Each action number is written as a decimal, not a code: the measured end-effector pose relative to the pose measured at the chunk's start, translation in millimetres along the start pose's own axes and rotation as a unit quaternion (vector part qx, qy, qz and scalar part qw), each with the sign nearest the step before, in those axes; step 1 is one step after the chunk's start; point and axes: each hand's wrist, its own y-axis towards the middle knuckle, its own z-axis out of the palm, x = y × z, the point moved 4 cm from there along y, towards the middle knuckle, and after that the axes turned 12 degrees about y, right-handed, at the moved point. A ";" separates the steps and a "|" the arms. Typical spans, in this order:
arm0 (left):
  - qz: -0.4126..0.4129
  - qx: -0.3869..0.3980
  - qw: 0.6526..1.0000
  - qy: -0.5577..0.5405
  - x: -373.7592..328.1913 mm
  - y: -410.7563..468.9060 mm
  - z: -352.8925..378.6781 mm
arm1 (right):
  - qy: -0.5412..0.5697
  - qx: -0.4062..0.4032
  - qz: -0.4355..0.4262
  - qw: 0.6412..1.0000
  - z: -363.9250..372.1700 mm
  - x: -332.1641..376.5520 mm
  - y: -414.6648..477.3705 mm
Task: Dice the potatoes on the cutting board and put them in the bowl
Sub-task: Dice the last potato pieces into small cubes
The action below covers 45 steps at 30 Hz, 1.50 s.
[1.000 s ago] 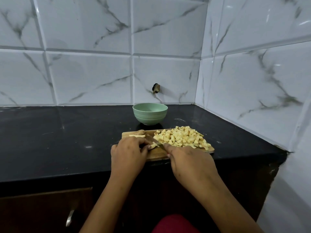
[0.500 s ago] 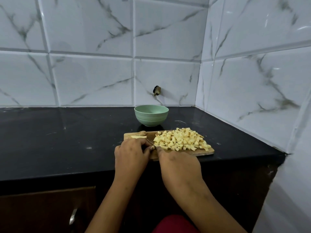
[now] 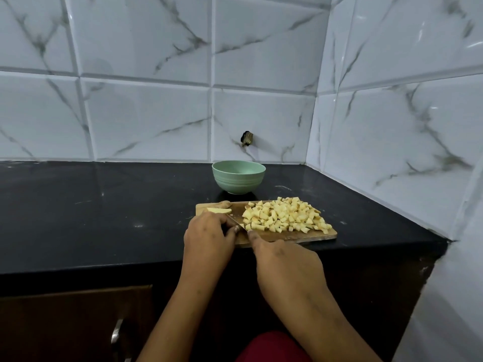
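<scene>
Head view of a dicing station. One wooden cutting board [image 3: 308,236] lies on the black worktop [image 3: 104,212], near its front edge. One green bowl [image 3: 238,176] stands just behind the board, apart from it. The right half of the board carries one heap of diced potato [image 3: 285,216], its pieces too many to count. At the left end lies one pale potato strip [image 3: 219,210], not yet diced.

The left hand [image 3: 209,236] has a narrow grip: its curled fingers bear down on the strip, whose far end shows beyond the knuckles. The grip of the right hand [image 3: 287,267] is closed round the handle of one knife [image 3: 236,222]. The handle is hidden beneath the palm and the index finger is stretched toward the blade. The blade slants between the left fingertips and the edge of the heap.

One second earlier the right index fingertip lay closer to the heap; it has since drawn left toward the other hand. Over the last half second both hands, knife and heap keep their places on the board.

Below the worktop, one metal cabinet handle [image 3: 116,335] is visible.
</scene>
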 end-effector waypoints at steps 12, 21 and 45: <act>-0.005 -0.008 1.000 0.012 -0.1 -5.0 -6.9 | 0.016 -0.041 0.011 0.999 -2.2 -7.4 -1.4; -0.008 -0.010 1.000 0.023 0.1 -2.3 -7.5 | 0.039 -0.039 -0.023 0.998 -3.4 -3.5 -12.4; 0.075 0.048 0.988 0.124 -16.9 27.6 -4.7 | 0.077 -0.036 0.057 0.995 -15.3 -38.3 14.0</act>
